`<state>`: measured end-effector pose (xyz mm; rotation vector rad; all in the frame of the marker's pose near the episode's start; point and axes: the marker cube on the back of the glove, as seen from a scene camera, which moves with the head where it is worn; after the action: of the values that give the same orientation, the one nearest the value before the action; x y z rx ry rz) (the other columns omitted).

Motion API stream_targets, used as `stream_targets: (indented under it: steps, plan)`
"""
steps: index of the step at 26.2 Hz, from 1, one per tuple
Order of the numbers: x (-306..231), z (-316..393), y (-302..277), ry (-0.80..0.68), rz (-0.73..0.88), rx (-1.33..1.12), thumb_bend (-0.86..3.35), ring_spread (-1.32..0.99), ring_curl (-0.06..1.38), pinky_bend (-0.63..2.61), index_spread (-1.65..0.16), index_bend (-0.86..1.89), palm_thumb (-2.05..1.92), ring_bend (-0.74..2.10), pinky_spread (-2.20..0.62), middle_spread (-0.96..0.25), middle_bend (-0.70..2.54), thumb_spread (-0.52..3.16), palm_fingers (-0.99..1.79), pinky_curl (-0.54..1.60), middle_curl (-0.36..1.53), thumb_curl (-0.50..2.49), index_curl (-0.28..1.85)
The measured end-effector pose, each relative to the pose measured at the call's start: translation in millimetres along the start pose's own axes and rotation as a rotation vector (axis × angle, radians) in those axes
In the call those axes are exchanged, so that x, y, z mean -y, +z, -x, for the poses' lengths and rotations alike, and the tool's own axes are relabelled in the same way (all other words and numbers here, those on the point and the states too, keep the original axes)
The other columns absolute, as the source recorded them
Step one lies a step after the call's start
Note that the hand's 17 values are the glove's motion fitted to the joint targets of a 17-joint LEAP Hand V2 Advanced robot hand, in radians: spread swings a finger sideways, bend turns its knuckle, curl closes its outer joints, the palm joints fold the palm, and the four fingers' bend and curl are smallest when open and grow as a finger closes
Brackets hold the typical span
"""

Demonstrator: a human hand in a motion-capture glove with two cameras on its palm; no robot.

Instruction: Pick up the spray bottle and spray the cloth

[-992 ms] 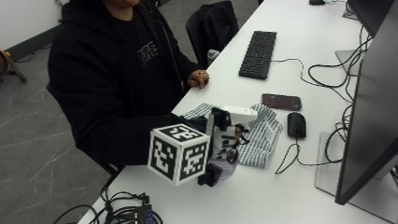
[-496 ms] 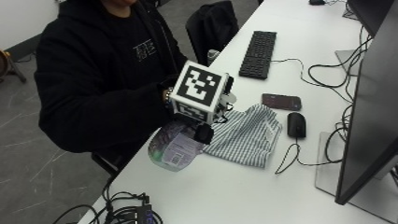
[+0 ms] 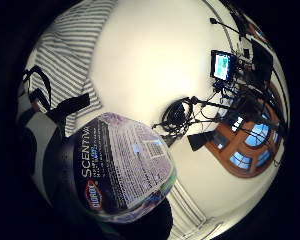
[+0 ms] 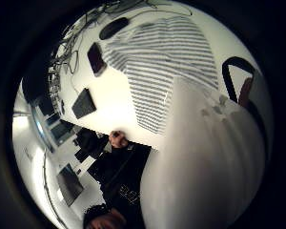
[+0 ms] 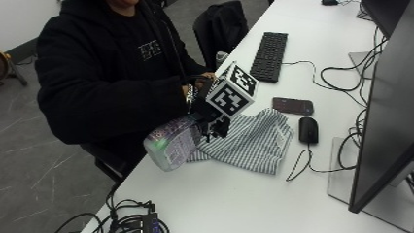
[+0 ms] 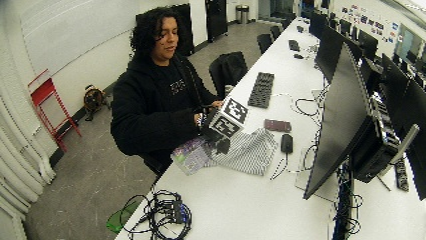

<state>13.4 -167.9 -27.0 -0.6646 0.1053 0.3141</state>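
Outside view: high, near, across the table.
Wide view: farther back, along it.
Palm views: close above the striped cloth, shared by all.

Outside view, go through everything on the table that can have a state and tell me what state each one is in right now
Spray bottle: lifted off the table, tilted, base toward the camera, held over the cloth's near edge.
Right hand: grips the bottle's upper part.
Cloth: striped, lying crumpled on the table.
Phone: flat, screen dark.
Mouse: resting beside the cloth, untouched.
Keyboard: flat, unused.
Monitor: upright, seen from the side.
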Motion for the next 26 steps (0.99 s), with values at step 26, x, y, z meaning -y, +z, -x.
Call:
stream_targets:
  steps: [26]
  plan:
    - [1.8,54.5,40.2,-0.063,0.148,-0.248,-0.03,-0.22,0.48,0.44,-0.28,0.25,0.97,0.71,-0.3,-0.22,0.55,0.27,1.36,0.4,0.52,0.76,0.56]
